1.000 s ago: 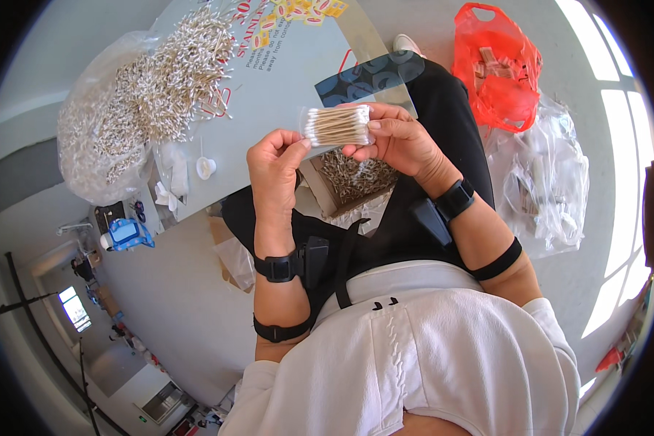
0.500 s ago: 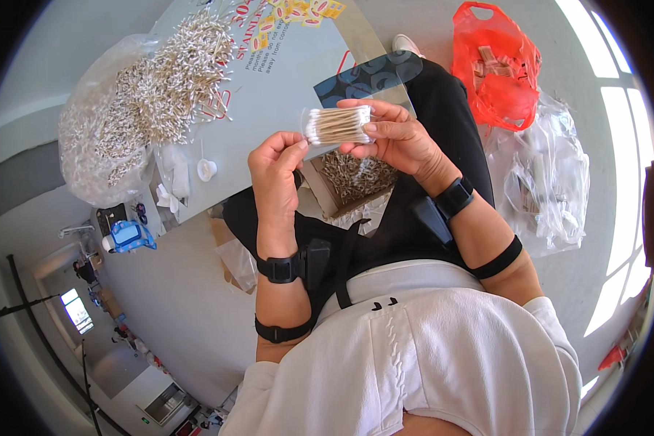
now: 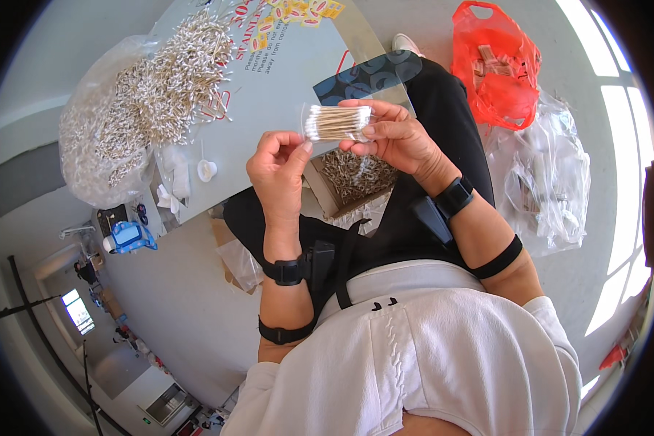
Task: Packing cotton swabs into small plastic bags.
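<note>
A small clear packet of cotton swabs (image 3: 336,122) is held up just above the centre of the frame, between the two hands. The right hand (image 3: 396,138) is closed around the packet's right end, with its fingers (image 3: 367,109) curled over the top edge and the thumb pressed beneath. The left hand (image 3: 280,168) is raised just to the lower left of the packet; its fingers are bent inward and the thumb tip is set at the packet's lower left corner, though it cannot be told whether that corner is actually pinched. The swabs are seen lying level in the packet, white tips at the left end.

Directly below the packet, an open cardboard box (image 3: 352,178) filled with loose swabs is seen resting on the lap. A large heap of loose swabs (image 3: 160,87) is spread over clear plastic in the upper left of the frame, on a grey desk (image 3: 276,80). A small white cap (image 3: 206,171) is found near the desk's lower edge, and a blue device (image 3: 127,236) lies further to the lower left. An orange plastic bag (image 3: 498,65) is seen in the upper right, with clear plastic bags (image 3: 548,182) below it on the floor. Black bands and a watch are worn on both forearms.
</note>
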`<state>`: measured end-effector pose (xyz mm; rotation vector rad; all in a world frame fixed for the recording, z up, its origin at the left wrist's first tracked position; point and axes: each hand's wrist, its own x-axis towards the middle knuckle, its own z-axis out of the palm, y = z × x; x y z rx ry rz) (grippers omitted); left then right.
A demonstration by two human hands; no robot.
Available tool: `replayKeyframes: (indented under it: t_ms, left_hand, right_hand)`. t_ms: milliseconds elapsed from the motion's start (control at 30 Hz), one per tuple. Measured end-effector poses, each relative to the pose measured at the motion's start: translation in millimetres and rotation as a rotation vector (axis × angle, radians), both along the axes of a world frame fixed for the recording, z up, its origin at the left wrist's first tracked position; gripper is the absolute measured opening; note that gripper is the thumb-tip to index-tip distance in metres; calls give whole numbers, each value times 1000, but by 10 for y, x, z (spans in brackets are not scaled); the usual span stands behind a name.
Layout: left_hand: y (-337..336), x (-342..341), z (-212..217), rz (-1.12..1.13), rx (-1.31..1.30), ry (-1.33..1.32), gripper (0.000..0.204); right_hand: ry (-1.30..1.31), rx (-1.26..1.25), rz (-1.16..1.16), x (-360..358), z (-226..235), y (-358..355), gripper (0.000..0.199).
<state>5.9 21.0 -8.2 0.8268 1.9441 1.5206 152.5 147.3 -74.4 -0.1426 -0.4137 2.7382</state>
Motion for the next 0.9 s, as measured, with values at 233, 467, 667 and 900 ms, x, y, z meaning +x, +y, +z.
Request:
replayKeyframes:
  t_ms: [233,467,667,900]
  left_hand:
    - [18,-3,57,-96,74,412,9]
    - [44,15,121,-64,31,-178,7]
    - [70,-7,90,46,8,-400,9]
    - [107,-46,104,27,-82,-255,6]
  right_hand:
    - [-23,-5,-16,5,2,5,41]
    - [-79,6,-48,6,26,5,40]
    - [-96,30,-52,-10,16,1,40]
    - [-103,47,-45,-2,22,4,39]
